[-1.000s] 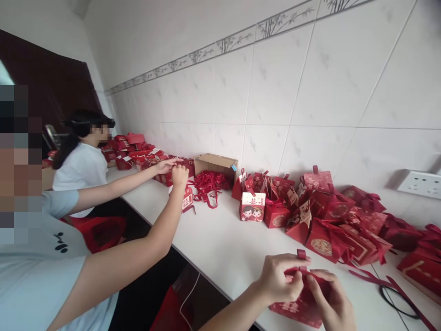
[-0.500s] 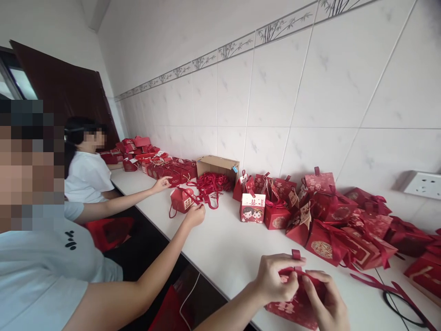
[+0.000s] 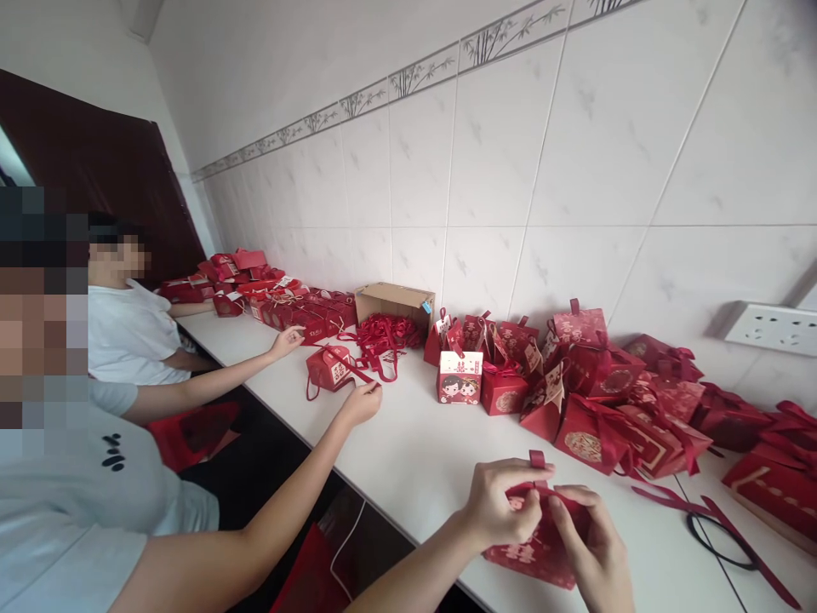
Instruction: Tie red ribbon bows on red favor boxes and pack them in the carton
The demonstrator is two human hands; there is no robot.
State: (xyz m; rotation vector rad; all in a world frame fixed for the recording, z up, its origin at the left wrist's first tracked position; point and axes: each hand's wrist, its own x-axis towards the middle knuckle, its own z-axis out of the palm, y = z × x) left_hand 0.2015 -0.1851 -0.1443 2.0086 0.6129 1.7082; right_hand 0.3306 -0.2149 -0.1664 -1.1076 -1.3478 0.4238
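Note:
My left hand (image 3: 504, 507) and my right hand (image 3: 591, 549) are both closed around a small red gift box (image 3: 536, 549) at the near edge of the white counter (image 3: 414, 451). The left fingers pinch the box's top by its ribbon loop (image 3: 537, 460). The right hand grips the box's right side. A pile of finished red gift boxes (image 3: 606, 409) lies just beyond my hands against the tiled wall.
A person on my left reaches with both hands to a red box with ribbon (image 3: 328, 368). Another person sits farther left. A cardboard box (image 3: 397, 302) with red ribbons (image 3: 383, 334), a cartoon-printed box (image 3: 459, 377), a loose ribbon (image 3: 708, 515) and a wall socket (image 3: 769, 328) are nearby.
My hands have kept hold of the red box. The person on my left lowered their hands from a raised box, which now rests on the counter. The view shifted slightly.

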